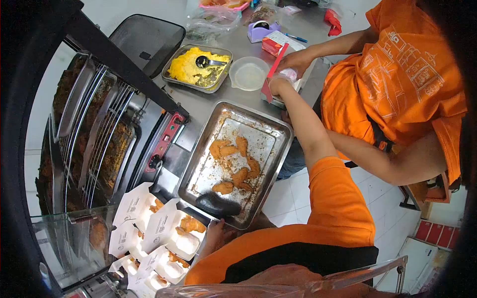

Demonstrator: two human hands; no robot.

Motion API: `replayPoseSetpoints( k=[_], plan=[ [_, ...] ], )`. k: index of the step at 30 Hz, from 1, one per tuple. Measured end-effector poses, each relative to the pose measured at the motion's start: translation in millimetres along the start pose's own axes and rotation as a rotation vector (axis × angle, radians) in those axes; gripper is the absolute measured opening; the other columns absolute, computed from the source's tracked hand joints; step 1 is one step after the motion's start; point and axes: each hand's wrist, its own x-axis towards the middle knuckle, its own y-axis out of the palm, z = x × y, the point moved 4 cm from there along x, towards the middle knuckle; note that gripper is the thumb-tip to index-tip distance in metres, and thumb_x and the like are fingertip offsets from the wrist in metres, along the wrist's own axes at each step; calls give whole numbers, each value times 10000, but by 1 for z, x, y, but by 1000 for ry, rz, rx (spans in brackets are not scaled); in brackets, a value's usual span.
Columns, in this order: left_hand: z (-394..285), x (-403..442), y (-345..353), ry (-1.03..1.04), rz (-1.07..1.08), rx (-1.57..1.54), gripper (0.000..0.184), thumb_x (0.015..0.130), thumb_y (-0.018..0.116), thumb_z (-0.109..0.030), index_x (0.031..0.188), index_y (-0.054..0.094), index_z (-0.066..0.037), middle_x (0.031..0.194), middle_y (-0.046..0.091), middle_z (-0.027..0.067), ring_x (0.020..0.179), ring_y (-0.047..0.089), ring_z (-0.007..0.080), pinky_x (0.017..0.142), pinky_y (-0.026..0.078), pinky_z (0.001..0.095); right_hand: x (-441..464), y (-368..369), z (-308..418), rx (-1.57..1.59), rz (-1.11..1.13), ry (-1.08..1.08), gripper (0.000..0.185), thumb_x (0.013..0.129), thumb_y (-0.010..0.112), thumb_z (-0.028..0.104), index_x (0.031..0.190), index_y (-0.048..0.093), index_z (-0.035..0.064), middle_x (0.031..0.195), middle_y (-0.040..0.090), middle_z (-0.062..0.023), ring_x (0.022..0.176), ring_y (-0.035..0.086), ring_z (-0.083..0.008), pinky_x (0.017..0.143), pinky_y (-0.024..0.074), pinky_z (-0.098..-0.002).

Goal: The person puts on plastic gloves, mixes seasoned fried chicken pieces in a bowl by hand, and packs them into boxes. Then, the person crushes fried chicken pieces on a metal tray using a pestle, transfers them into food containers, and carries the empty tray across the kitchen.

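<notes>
My left hand [215,236] is at the near corner of a metal tray [284,133], its fingers closed on the rim and partly hidden. In the tray are several fried chicken pieces [240,175], crumbs and a dark oblong object [217,204]. My right arm stretches forward across the tray's right side. My right hand [281,87] is closed beside a red strip [275,74] and a pinkish-white plastic-wrapped item [288,74]; what its fingers hold is hidden. A co-worker's hand [296,63] is close to it, over the same container.
Open white boxes [130,203] with chicken stand at the lower left, beside a glass-fronted warming cabinet [94,144]. Beyond the tray are a pan of yellow food [186,64] with a black scoop [202,61], a clear round tub [249,73] and a purple tape dispenser [262,32]. A co-worker in orange [397,74] stands at the right.
</notes>
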Motion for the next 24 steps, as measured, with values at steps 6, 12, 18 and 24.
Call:
replayPoseSetpoints(
  k=[6,12,18,24],
  plan=[
    [-29,-11,16,-296,-203,-447,203,965,437,-135,1132,401,-25,1028,559,148,878,634,298,697,579,415,-1,0,2,-17,51,-52,383,740,571,257,1003,657,-7,1098,614,-233,1035,605,-334,869,477,-433],
    [-41,-16,22,-252,-286,-390,202,960,455,-142,1112,390,-27,1008,557,159,842,643,287,647,583,393,-23,-17,5,-23,56,-36,417,736,598,267,1071,630,22,1100,617,-218,1049,597,-329,857,480,-419],
    [-30,-13,16,-245,-275,-412,200,954,472,-141,1096,399,-22,972,557,155,816,645,271,633,583,389,-40,-43,8,220,-47,-62,384,714,664,266,1031,633,53,1007,641,-207,907,626,-339,767,490,-416],
    [-36,-15,20,-204,-281,-422,206,940,498,-143,1071,410,-11,940,550,139,803,642,260,626,580,386,-74,-54,-12,425,-175,-239,343,654,744,271,899,656,47,819,664,-155,723,637,-287,628,489,-389]
  ],
)
